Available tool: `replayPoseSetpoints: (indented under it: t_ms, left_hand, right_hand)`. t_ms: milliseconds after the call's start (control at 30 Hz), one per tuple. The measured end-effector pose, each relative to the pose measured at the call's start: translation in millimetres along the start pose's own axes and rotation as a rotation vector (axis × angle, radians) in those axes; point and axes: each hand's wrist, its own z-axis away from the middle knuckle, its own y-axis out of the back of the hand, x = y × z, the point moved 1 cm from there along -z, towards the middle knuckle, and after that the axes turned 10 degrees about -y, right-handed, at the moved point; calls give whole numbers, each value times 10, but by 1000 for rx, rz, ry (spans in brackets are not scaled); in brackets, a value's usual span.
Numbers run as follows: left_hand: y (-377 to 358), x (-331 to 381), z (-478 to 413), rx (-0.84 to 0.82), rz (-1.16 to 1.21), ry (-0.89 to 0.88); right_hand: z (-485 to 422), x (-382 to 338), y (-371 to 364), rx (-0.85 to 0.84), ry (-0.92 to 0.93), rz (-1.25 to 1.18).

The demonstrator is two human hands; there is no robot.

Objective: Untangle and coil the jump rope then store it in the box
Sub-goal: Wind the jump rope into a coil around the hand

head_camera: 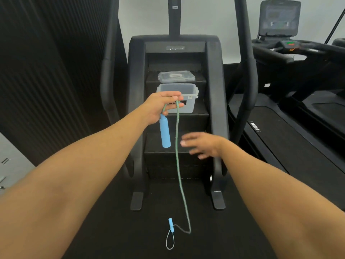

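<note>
Head camera, looking down past both forearms at a black stair-climber machine (173,109). The left hand (158,107) pinches the green jump rope (178,165) near one blue handle (165,132), which dangles below the fingers. The rope hangs straight to the dark floor (112,230), ending in a small loop beside the second handle (171,225). The right hand (201,144), fingers spread and blurred, is just beside the rope, holding nothing. A clear box (190,107) stands open on a step, its lid (176,76) one step higher. The rope looks mostly untangled; coiling and storing remain.
</note>
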Motion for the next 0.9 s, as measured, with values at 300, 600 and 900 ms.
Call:
replayPoseSetpoints:
  t_ms: [300, 600, 900]
  left_hand:
    - [-123, -6, 52, -16, -48, -20]
    - [-35, 31, 44, 34, -42, -21]
    - [-280, -43, 65, -34, -97, -6]
  right_hand:
    - [62, -258, -44, 227, 280, -99]
    - [5, 472, -34, 23, -129, 425]
    - [142, -330, 162, 72, 257, -338]
